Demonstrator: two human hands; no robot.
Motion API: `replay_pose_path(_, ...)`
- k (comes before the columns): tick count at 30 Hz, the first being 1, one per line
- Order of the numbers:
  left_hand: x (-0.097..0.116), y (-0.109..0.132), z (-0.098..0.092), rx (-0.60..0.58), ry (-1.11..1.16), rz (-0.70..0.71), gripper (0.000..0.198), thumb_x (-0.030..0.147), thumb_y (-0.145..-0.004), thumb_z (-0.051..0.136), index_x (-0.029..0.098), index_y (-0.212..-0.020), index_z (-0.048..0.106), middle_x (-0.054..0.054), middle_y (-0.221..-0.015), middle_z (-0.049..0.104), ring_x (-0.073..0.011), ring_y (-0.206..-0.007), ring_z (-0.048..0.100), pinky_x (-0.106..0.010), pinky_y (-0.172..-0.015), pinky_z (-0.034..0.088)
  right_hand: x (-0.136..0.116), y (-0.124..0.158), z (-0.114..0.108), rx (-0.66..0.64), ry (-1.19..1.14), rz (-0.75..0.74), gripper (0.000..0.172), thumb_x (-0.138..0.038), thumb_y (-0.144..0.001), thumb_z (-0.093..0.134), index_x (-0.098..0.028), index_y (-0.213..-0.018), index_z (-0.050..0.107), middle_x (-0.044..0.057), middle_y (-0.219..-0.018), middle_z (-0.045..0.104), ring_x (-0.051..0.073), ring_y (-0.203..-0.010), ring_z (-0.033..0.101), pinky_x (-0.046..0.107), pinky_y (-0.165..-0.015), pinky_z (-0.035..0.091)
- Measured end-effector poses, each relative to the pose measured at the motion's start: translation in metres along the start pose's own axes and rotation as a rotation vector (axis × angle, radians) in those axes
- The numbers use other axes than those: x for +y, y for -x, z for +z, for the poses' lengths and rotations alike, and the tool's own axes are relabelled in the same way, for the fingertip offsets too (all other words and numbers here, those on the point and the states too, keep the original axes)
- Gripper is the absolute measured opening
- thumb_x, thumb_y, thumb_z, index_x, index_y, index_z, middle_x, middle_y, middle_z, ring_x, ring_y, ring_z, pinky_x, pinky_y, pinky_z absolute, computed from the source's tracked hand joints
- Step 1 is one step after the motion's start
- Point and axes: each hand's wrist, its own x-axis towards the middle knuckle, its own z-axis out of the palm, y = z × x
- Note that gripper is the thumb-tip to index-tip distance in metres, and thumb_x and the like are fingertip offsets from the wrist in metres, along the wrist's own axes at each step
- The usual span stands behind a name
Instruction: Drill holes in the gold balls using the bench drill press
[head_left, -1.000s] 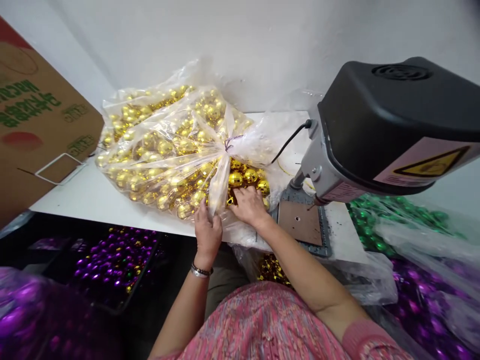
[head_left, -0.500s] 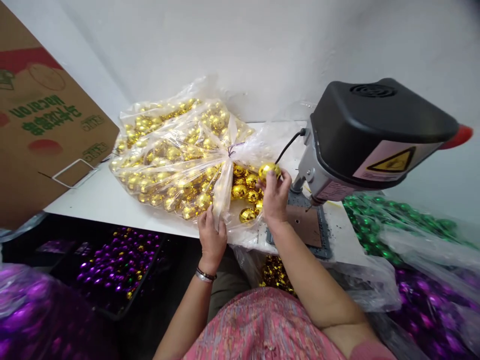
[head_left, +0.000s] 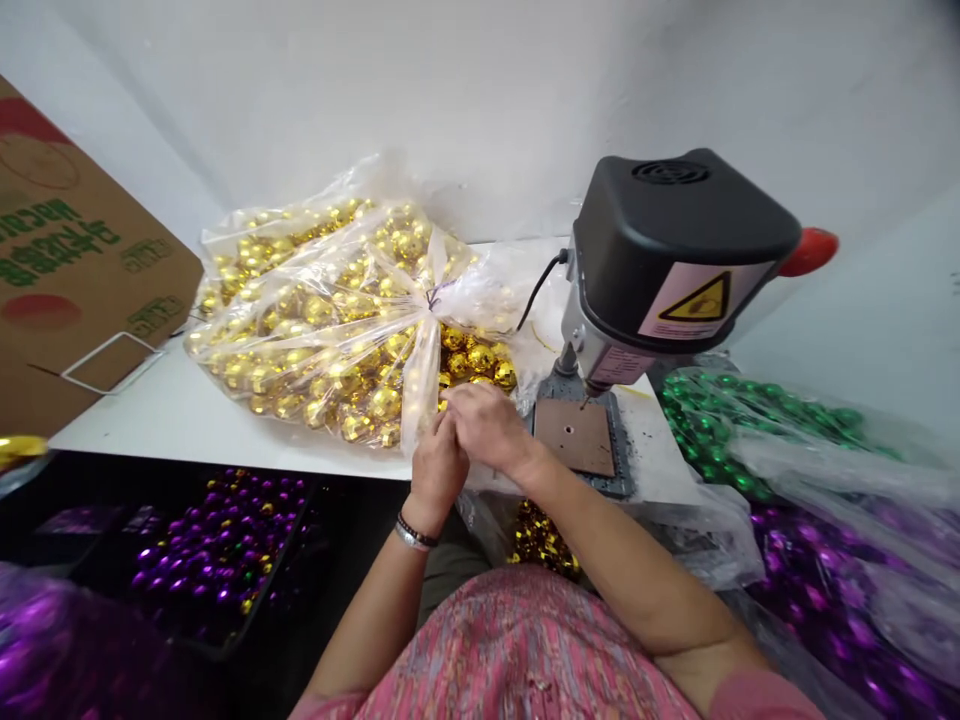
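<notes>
My left hand (head_left: 439, 465) and my right hand (head_left: 491, 425) meet at the table's front edge, beside the torn side of a clear plastic bag (head_left: 421, 385). Fingers of both are curled together, and whatever lies between them is hidden. The bag is knotted and full of shiny gold faceted balls (head_left: 386, 402). More loose gold balls (head_left: 480, 358) show just beyond my right hand. A small drill press (head_left: 675, 240) stands to the right of my hands, its bit above a brown base plate (head_left: 574, 435).
A cardboard box (head_left: 82, 250) leans at the left, with a bent white wire (head_left: 112, 362) in front. Below sits a black tray (head_left: 225, 645) of purple balls. Bags of green balls (head_left: 757, 420) and purple balls (head_left: 840, 590) lie at the right. Gold balls (head_left: 544, 540) hang under the table edge.
My right hand has moved left and down from beside the drill press to my left hand. The gold ball it held is out of sight. The view has shifted right.
</notes>
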Motion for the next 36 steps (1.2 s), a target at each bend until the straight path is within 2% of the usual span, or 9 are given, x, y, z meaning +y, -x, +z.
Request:
replay_pose_path(3,0.007,-0.002,0.001,-0.080,-0.099,-0.042,0.038,0.009,-0.093,0.044,0.014,-0.124,0.064,-0.018,-0.120,0.069,-0.0278,-0.108,0.069,-0.045,-0.096,0.058,0.027,0.008,0.012,-0.048,0.069,0.093,0.037,-0.040,-0.094,0.057,-0.013,-0.119,0.062,0.009,-0.120,0.066,0.018,-0.117,0.062,0.045,-0.106,0.054)
replay_pose_path(6,0.006,0.007,0.004,-0.169,-0.095,-0.044,0.045,0.006,-0.090,0.044,0.013,-0.131,0.060,-0.019,-0.126,0.068,-0.0284,-0.112,0.069,-0.045,-0.098,0.058,0.031,0.017,0.027,-0.085,0.109,0.071,0.041,-0.043,-0.093,0.059,-0.015,-0.122,0.061,0.009,-0.123,0.064,0.018,-0.119,0.061,0.045,-0.107,0.054)
replay_pose_path(12,-0.001,0.024,0.011,-0.087,0.197,-0.075,0.043,0.013,-0.091,0.047,0.016,-0.132,0.060,-0.017,-0.132,0.068,-0.0269,-0.126,0.063,-0.048,-0.110,0.050,0.028,0.031,0.042,-0.017,0.150,0.060,0.047,-0.045,-0.093,0.057,-0.016,-0.130,0.057,0.010,-0.127,0.062,0.020,-0.122,0.059,0.048,-0.109,0.051)
replay_pose_path(17,0.014,0.026,0.001,-0.026,0.566,-0.383,0.041,0.036,-0.092,0.061,0.019,-0.129,0.063,-0.013,-0.127,0.070,-0.0242,-0.111,0.067,-0.043,-0.103,0.053,0.042,0.044,0.043,0.162,0.102,0.050,0.054,-0.046,-0.091,0.057,-0.016,-0.136,0.054,0.014,-0.133,0.061,0.025,-0.128,0.055,0.047,-0.113,0.046)
replay_pose_path(21,0.043,0.031,-0.007,-0.166,1.175,-0.701,0.054,0.051,-0.079,0.076,0.019,-0.121,0.068,-0.008,-0.105,0.073,-0.0161,-0.082,0.067,-0.031,-0.078,0.055,0.049,0.061,0.046,0.300,-0.008,-0.041,0.058,-0.045,-0.092,0.052,-0.016,-0.141,0.049,0.016,-0.135,0.062,0.025,-0.129,0.055,0.044,-0.112,0.048)
replay_pose_path(23,0.054,0.033,-0.006,-0.195,1.438,-0.737,0.060,0.050,-0.066,0.087,0.018,-0.115,0.070,-0.005,-0.098,0.071,-0.0129,-0.077,0.065,-0.027,-0.075,0.052,0.054,0.067,0.050,0.347,-0.082,-0.075,0.059,-0.045,-0.093,0.049,-0.015,-0.143,0.046,0.017,-0.136,0.061,0.025,-0.130,0.056,0.044,-0.110,0.050)
replay_pose_path(28,0.065,0.033,0.000,-0.005,1.632,-0.701,0.067,0.036,-0.051,0.097,0.016,-0.110,0.072,-0.005,-0.101,0.071,-0.0126,-0.082,0.063,-0.026,-0.078,0.048,0.063,0.067,0.061,0.375,-0.215,-0.141,0.062,-0.049,-0.092,0.050,-0.016,-0.144,0.046,0.020,-0.136,0.061,0.028,-0.128,0.059,0.048,-0.110,0.052)
replay_pose_path(33,0.073,0.028,-0.004,-0.061,1.655,-0.730,0.056,0.037,-0.055,0.095,0.014,-0.100,0.072,-0.004,-0.089,0.071,-0.0125,-0.073,0.063,-0.025,-0.069,0.048,0.068,0.085,0.041,0.372,-0.201,-0.130,0.066,-0.052,-0.090,0.056,-0.017,-0.146,0.047,0.018,-0.131,0.066,0.024,-0.114,0.068,0.041,-0.101,0.059)
replay_pose_path(36,0.074,0.017,-0.003,-0.123,1.655,-0.879,0.042,0.044,-0.066,0.086,0.013,-0.088,0.069,-0.003,-0.077,0.069,-0.0116,-0.063,0.061,-0.025,-0.063,0.049,0.077,0.110,0.017,0.361,-0.167,-0.112,0.057,-0.047,-0.091,0.057,-0.018,-0.141,0.053,0.014,-0.123,0.072,0.019,-0.102,0.073,0.035,-0.096,0.062)
